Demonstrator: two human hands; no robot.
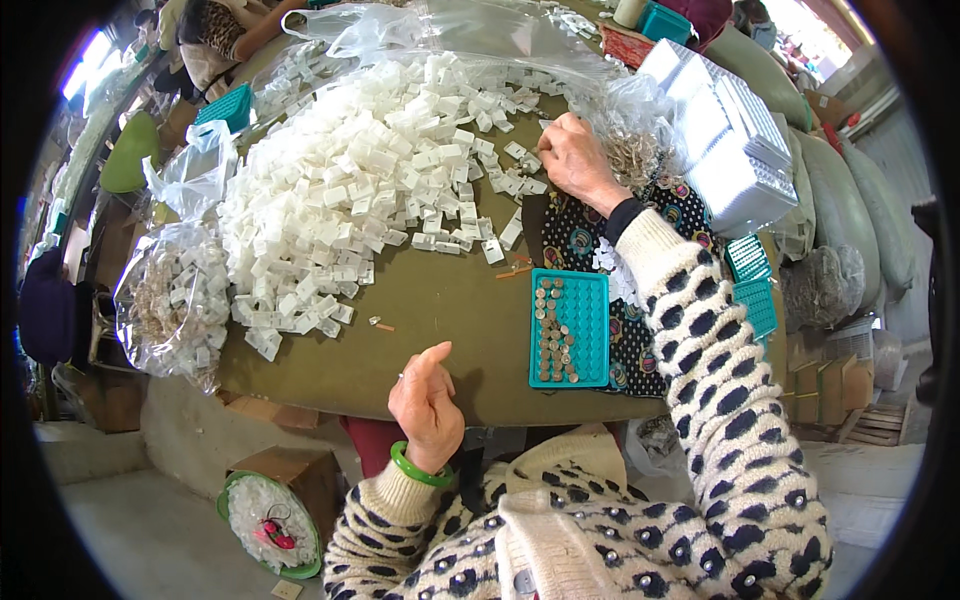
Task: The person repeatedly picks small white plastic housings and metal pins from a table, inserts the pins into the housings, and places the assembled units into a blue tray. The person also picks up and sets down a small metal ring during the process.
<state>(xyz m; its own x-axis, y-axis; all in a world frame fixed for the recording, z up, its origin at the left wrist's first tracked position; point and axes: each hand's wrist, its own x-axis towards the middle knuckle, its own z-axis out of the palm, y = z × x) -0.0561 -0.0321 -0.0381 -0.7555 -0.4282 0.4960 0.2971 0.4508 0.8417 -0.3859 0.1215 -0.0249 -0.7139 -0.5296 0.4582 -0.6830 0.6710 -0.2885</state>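
My right hand (pixel 575 160) reaches to the far side of the table, fingers curled at the edge of a big heap of small white plastic parts (pixel 370 190) and next to a clear bag of small metal pieces (pixel 635 140). What the fingers pinch is hidden. My left hand (pixel 427 405) hovers at the table's near edge, fingers loosely curled, thumb up, with nothing seen in it; a green bangle sits on its wrist. Between the hands lies a teal tray (pixel 570 328) holding rows of small round metal pieces.
A stack of white trays (pixel 725 140) stands at the right, with teal trays (pixel 750 280) below it. A clear bag of parts (pixel 170 295) hangs at the left table edge. A green-rimmed bowl of white bits (pixel 268 512) sits on the floor. Another person (pixel 215 40) works at the far left.
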